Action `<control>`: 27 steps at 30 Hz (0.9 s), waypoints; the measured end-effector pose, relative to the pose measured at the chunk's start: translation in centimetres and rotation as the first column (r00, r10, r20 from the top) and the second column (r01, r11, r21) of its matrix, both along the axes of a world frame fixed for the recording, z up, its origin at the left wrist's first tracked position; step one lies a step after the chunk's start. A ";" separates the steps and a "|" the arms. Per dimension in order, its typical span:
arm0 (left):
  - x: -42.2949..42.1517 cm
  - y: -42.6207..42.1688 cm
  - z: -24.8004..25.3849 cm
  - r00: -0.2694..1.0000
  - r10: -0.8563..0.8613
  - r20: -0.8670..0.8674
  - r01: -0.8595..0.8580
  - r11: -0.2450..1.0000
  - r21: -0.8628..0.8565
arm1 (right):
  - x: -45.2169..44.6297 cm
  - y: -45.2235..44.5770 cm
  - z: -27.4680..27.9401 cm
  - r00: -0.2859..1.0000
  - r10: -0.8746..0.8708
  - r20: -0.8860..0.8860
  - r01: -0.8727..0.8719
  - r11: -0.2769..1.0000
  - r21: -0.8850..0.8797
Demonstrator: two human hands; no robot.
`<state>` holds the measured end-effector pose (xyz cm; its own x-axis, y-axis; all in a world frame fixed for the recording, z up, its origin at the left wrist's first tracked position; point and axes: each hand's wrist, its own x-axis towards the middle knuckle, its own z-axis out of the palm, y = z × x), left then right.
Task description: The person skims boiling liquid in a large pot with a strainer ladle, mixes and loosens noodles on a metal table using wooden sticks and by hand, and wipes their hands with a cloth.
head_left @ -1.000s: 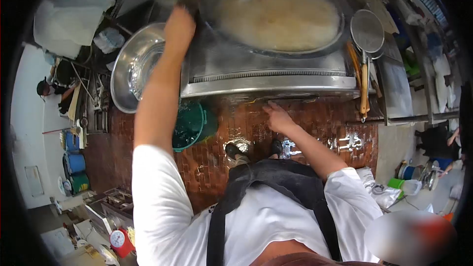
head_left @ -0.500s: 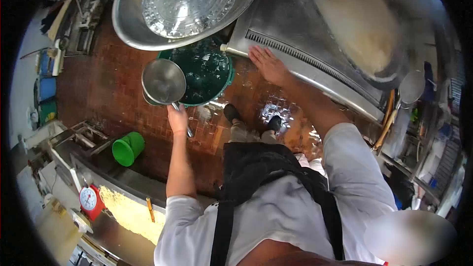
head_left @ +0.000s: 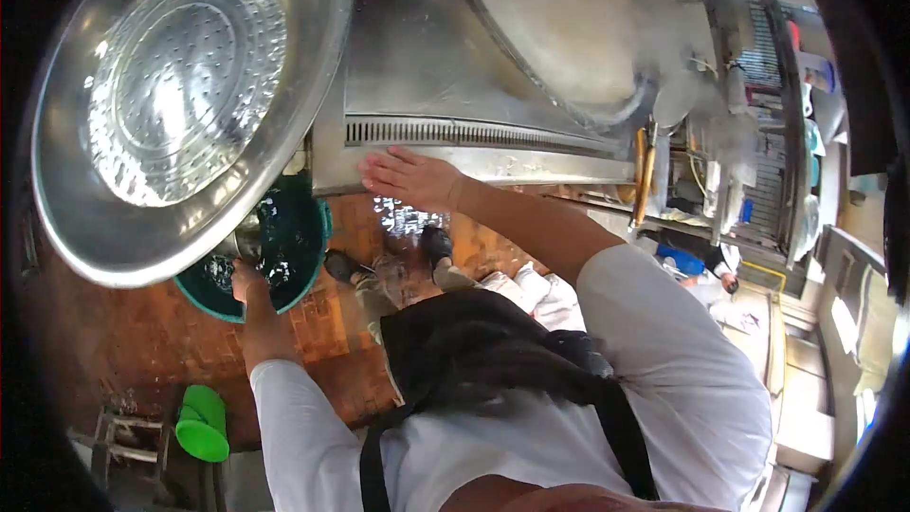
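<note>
My left hand is closed round the handle of a metal dipper, which is down inside a dark green tub of water. The large metal basin above hides part of the dipper and the tub. This basin has a round, dotted bottom and a shiny, wet look. My right hand lies flat and open, fingers stretched out, on the front edge of the steel stove, beside its slotted grille. Nothing is in that hand.
On the stove, a big round pan with pale contents gives off steam. A bright green bucket stands at lower left. White sacks lie near my feet on the wet brick floor. Another person is at far right.
My left hand has lowered the dipper from beside the tub into it. The view has swung right, bringing the basin closer. My right hand stays on the stove edge.
</note>
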<state>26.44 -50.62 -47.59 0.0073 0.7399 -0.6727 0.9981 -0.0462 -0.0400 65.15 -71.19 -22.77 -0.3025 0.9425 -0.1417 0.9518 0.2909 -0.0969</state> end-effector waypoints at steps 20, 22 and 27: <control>-5.2 -8.2 16.6 0.609 0.282 0.742 -0.078 0.952 -0.298 | 0.2 -0.9 0.7 1.000 -0.011 -0.001 0.011 0.994 0.111; -4.7 -10.2 22.5 0.651 0.443 0.616 -0.181 0.879 -0.440 | 0.2 -1.0 0.9 0.999 -0.008 -0.033 0.012 0.993 0.116; -0.1 -16.0 37.1 0.575 0.407 0.710 -0.187 0.910 -0.370 | 0.7 -2.0 1.7 0.972 -0.003 -0.235 0.045 0.983 0.176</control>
<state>26.30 -66.58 -10.52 0.4014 0.6229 -0.6715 0.6141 0.3608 0.7019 65.83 -73.23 -21.11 -0.2839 0.9535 0.1014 0.9159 0.3010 -0.2656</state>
